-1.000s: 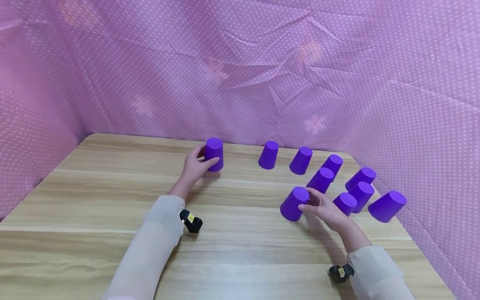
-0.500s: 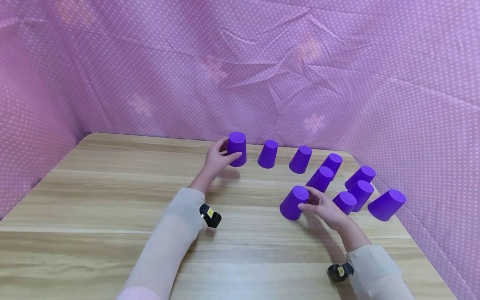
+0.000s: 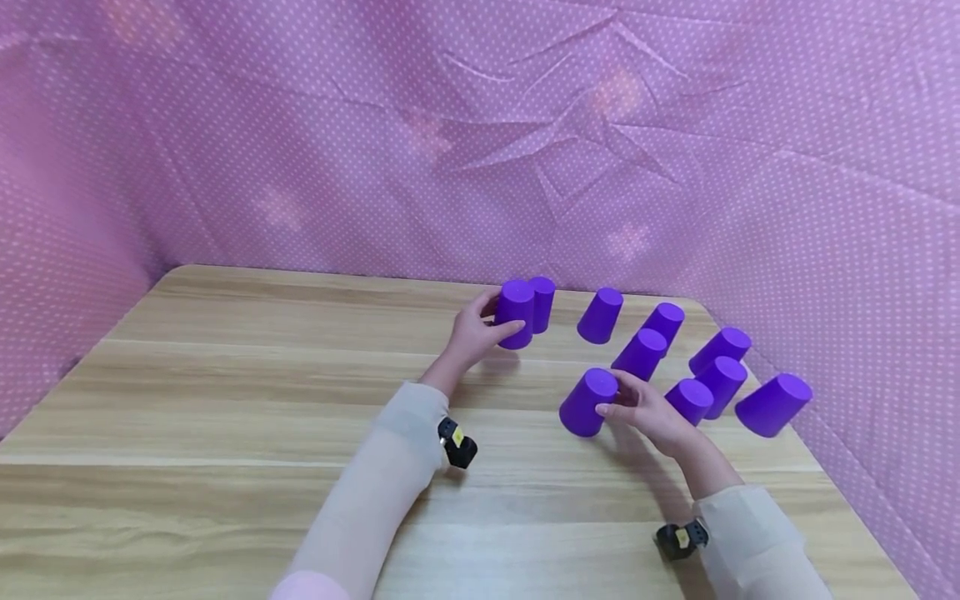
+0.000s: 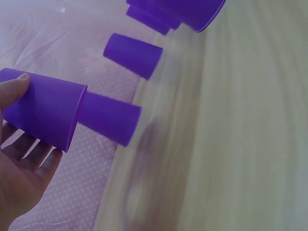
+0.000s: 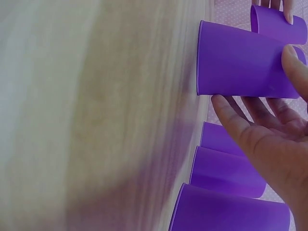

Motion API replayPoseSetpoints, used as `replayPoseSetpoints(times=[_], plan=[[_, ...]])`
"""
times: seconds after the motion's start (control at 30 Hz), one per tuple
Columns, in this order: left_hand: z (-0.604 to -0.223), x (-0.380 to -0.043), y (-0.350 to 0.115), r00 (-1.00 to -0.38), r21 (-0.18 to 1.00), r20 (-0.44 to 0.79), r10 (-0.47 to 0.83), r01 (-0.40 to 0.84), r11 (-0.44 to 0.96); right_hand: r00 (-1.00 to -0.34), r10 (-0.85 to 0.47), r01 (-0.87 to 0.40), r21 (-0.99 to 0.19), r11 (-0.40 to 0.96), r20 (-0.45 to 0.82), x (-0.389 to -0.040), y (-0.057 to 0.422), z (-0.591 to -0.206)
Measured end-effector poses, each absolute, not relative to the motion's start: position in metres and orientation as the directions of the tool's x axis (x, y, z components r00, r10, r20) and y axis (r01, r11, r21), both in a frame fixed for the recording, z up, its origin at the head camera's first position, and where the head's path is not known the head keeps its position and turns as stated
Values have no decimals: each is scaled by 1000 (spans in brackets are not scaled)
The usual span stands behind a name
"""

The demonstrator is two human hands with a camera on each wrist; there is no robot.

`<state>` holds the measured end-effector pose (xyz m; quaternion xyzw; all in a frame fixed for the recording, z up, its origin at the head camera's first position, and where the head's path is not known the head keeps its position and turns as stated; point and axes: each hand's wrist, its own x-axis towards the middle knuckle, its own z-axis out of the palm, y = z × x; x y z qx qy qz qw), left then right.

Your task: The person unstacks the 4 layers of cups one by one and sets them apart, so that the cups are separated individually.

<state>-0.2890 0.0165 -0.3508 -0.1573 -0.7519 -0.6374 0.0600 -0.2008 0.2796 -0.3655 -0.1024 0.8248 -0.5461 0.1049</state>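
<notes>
In the head view my left hand [image 3: 474, 335] grips an upside-down purple cup [image 3: 516, 317], thumb on its near side. The left wrist view shows the rim of this held cup [image 4: 45, 108] off the table, in front of another standing cup [image 4: 110, 118]. My right hand [image 3: 651, 415] holds a second upside-down purple cup [image 3: 585, 406] near the middle right of the table. In the right wrist view the thumb lies on one side of that cup [image 5: 243, 62] and the fingers on the other. Whether its rim touches the table is hard to tell.
Several more purple cups stand upside down on the wooden table [image 3: 225, 400]: a back-row cup [image 3: 600, 317], a cup [image 3: 641, 354] behind my right hand, and a far-right cup [image 3: 774, 406]. Pink dotted cloth [image 3: 480, 150] surrounds the table at the back and sides.
My left hand has carried its cup rightward along the back of the table, and it now partly covers a standing cup. My right hand and its cup have stayed in place.
</notes>
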Motion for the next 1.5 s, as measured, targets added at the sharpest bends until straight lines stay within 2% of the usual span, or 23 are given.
replayPoseSetpoints(times=[0.47, 0.83, 1.07, 1.5], plan=[[-373, -286, 24, -940, 938, 302, 159, 323, 125, -958, -280, -59, -921, 385, -55, -203, 279, -367], [-388, -286, 19, -966, 963, 209, 151, 230, 139, -959, -278, -67, -913, 404, -53, -201, 279, -365], [-402, -290, 16, -952, 951, 261, 160, 282, 125, -961, -270, -53, -917, 395, -61, -201, 278, -366], [-398, -289, 19, -970, 961, 185, 157, 212, 178, -965, -256, -42, -926, 376, -60, -201, 276, -365]])
